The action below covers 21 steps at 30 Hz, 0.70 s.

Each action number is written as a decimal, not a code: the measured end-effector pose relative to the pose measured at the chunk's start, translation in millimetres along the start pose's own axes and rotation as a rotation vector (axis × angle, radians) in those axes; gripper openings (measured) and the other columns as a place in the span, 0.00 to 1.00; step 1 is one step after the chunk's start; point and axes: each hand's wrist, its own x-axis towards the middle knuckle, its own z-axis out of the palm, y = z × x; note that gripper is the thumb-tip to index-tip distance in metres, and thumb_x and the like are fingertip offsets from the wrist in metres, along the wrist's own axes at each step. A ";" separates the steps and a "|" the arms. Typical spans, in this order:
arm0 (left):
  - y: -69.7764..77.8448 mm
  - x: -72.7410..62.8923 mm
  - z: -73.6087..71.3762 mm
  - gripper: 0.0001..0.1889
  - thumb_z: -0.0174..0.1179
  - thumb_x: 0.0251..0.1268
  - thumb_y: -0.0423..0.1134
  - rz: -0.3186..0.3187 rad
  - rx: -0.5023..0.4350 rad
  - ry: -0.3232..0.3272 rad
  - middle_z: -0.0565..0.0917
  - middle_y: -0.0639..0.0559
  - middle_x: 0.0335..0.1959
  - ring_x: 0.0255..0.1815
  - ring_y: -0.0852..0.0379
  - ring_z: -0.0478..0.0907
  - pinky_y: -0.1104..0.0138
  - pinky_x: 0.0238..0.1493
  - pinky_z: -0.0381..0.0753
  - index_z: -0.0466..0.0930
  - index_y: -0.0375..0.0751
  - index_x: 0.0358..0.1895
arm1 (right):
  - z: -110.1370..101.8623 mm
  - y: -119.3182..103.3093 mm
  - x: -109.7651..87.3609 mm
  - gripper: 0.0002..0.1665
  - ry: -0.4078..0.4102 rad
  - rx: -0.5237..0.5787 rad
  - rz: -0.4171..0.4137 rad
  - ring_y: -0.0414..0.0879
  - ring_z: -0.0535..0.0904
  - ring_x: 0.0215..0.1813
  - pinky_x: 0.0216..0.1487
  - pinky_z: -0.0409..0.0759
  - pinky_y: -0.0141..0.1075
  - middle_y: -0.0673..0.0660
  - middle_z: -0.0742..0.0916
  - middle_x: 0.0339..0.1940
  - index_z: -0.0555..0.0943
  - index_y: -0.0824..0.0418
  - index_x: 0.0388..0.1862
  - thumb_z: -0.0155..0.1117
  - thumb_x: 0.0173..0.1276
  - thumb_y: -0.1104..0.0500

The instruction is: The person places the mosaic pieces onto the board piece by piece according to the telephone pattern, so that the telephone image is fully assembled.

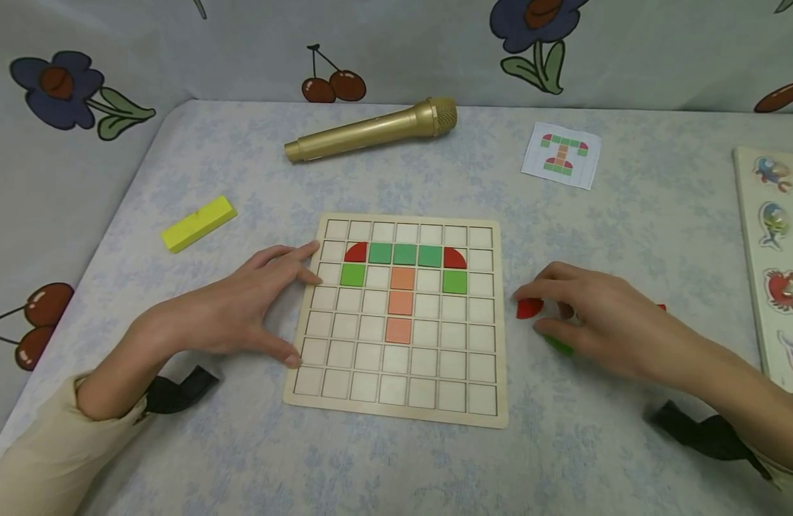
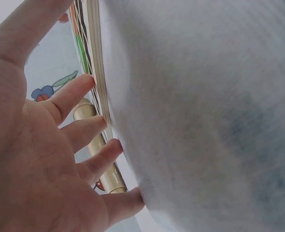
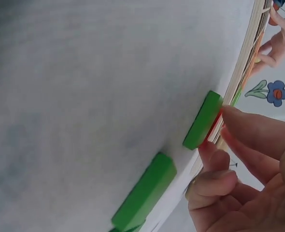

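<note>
A square wooden grid board (image 1: 396, 409) lies mid-table, holding red quarter-circle, green and orange tiles in a T-like pattern. At its left edge, my left hand (image 1: 241, 308) touches the frame with spread fingers and thumb; the left wrist view shows the fingertips against the board's side (image 2: 100, 72). Right of the board, my right hand (image 1: 596, 315) pinches a red quarter-circle tile (image 1: 530, 308) between thumb and fingers, low over the table. A green tile (image 1: 557, 345) shows partly under the thumb. Two green tiles, one nearer the fingers (image 3: 203, 121), appear in the right wrist view.
A gold microphone (image 1: 370, 132) lies behind the board, with a pattern card (image 1: 561, 156) to its right. A yellow block (image 1: 199, 223) is at the left. A board with sea-animal pictures (image 1: 751, 215) stands at the right edge. Another red bit (image 1: 661, 307) peeks out behind the right hand.
</note>
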 end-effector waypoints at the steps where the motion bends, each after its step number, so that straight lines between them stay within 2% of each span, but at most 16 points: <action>1: 0.1 0.1 0.0 0.46 0.79 0.38 0.60 0.000 -0.001 0.000 0.41 0.57 0.80 0.78 0.48 0.37 0.45 0.68 0.56 0.67 0.50 0.63 | 0.5 0.0 0.8 0.23 -0.008 0.008 -0.006 0.36 0.72 0.32 0.29 0.73 0.30 0.42 0.80 0.40 0.84 0.54 0.51 0.75 0.56 0.68; 7: 0.3 0.7 0.8 0.46 0.80 0.38 0.58 0.002 0.001 0.003 0.41 0.57 0.80 0.78 0.48 0.37 0.45 0.68 0.56 0.67 0.50 0.64 | 3.5 1.7 1.8 0.18 -0.023 -0.009 -0.004 0.35 0.72 0.32 0.30 0.73 0.31 0.40 0.79 0.36 0.86 0.54 0.45 0.77 0.55 0.66; 15: 2.3 -0.9 0.1 0.45 0.79 0.39 0.58 0.016 -0.009 0.015 0.42 0.54 0.81 0.78 0.46 0.37 0.43 0.68 0.56 0.68 0.49 0.63 | 2.6 0.0 1.7 0.18 0.002 -0.011 0.016 0.35 0.69 0.28 0.27 0.70 0.31 0.39 0.77 0.29 0.80 0.48 0.34 0.78 0.53 0.67; 18: 2.3 -1.1 0.1 0.45 0.79 0.39 0.59 0.016 -0.009 0.016 0.42 0.54 0.81 0.78 0.46 0.37 0.43 0.67 0.56 0.68 0.49 0.63 | 1.9 -1.2 2.8 0.17 -0.010 0.008 0.025 0.34 0.69 0.26 0.25 0.69 0.31 0.39 0.78 0.28 0.83 0.51 0.41 0.77 0.56 0.66; 21: 1.3 -0.6 0.6 0.46 0.80 0.38 0.58 0.009 -0.001 0.012 0.42 0.55 0.81 0.78 0.47 0.37 0.44 0.68 0.56 0.68 0.49 0.64 | 1.5 -2.7 4.2 0.21 -0.018 0.020 0.022 0.34 0.69 0.26 0.25 0.69 0.31 0.39 0.79 0.28 0.84 0.55 0.52 0.75 0.59 0.65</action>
